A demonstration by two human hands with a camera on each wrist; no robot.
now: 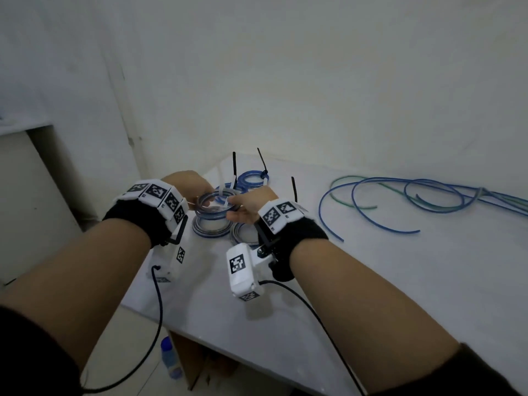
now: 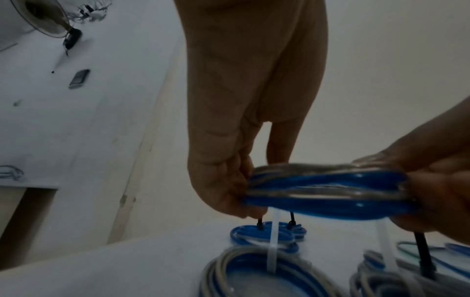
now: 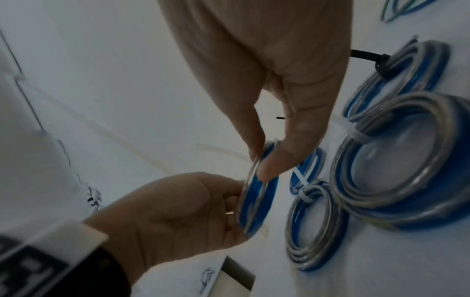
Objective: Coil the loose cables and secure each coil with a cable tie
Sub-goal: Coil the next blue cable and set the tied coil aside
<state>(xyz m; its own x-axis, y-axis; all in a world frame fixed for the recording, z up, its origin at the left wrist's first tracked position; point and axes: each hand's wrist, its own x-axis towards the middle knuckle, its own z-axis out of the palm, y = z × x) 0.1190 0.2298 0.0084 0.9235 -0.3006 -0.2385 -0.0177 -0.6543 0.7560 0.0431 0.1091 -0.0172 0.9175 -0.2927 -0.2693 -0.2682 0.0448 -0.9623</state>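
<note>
— How far along are we?

— I'm holding a blue-and-grey coil (image 1: 216,202) above the table's (image 1: 400,281) far left corner, my left hand (image 1: 185,185) pinching one side, my right hand (image 1: 251,205) the other. I'm seeing no tie around it yet. Several tied coils (image 3: 396,160) are lying beneath it, while loose cables (image 1: 400,201) are waiting near the right edge.

— Any containers?

— I'm seeing none on the table.
</note>
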